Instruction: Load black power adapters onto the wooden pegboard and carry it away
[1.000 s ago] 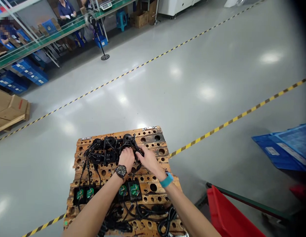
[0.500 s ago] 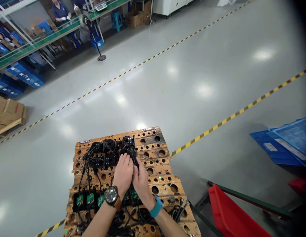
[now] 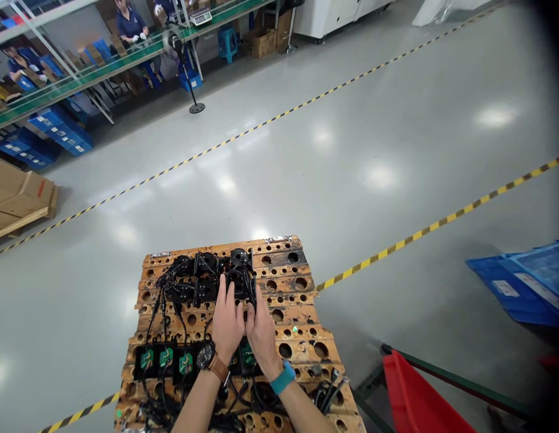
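Note:
A scorched wooden board (image 3: pixel 302 313) full of round holes lies in front of me. Black round lamp housings (image 3: pixel 202 273) with cables sit in rows on its far half. Black driver boxes with green labels (image 3: pixel 164 359) line its near part. My left hand (image 3: pixel 226 319), with a brown-strapped watch, and my right hand (image 3: pixel 260 328), with a teal wristband, lie side by side. The fingertips of both touch the rightmost black housing (image 3: pixel 241 282). A tangle of black cables (image 3: pixel 261 397) lies under my wrists.
A red bin (image 3: pixel 419 403) stands at the lower right and a blue crate (image 3: pixel 527 279) at the right. Yellow-black floor tape (image 3: pixel 442 222) crosses the grey floor. Far left are cardboard (image 3: pixel 18 201), blue crates (image 3: pixel 58 129), a pedestal fan (image 3: pixel 189 72) and seated people at a green conveyor line (image 3: pixel 81 66).
My hands have drawn back toward me along the board and now lie close together, fingertips on the rightmost housing. The view has shifted slightly.

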A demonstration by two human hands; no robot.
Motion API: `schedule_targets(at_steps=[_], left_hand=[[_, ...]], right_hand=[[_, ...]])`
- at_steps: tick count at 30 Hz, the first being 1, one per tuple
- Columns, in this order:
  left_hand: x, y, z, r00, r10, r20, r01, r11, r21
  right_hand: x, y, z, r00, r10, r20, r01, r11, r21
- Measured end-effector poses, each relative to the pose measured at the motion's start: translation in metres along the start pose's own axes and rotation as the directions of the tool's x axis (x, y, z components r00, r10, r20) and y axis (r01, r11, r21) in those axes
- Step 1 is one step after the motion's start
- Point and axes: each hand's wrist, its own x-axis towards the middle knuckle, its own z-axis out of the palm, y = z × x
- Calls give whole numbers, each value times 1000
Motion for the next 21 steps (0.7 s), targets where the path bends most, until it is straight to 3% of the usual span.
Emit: schedule_targets(at_steps=[6, 15, 21], left_hand=[[2, 9, 4, 1000, -1, -14, 1, 1000, 7], [1, 14, 2, 998, -56, 9, 57, 998, -32], [-2, 13, 5, 998, -69, 2, 69, 996, -57]], right_hand=[[0, -10, -7, 999, 21, 30, -15, 984, -178], [-7, -7, -4, 993, 91, -73, -74, 975, 210], [-14, 9, 5, 988, 154, 2, -154, 981, 118]])
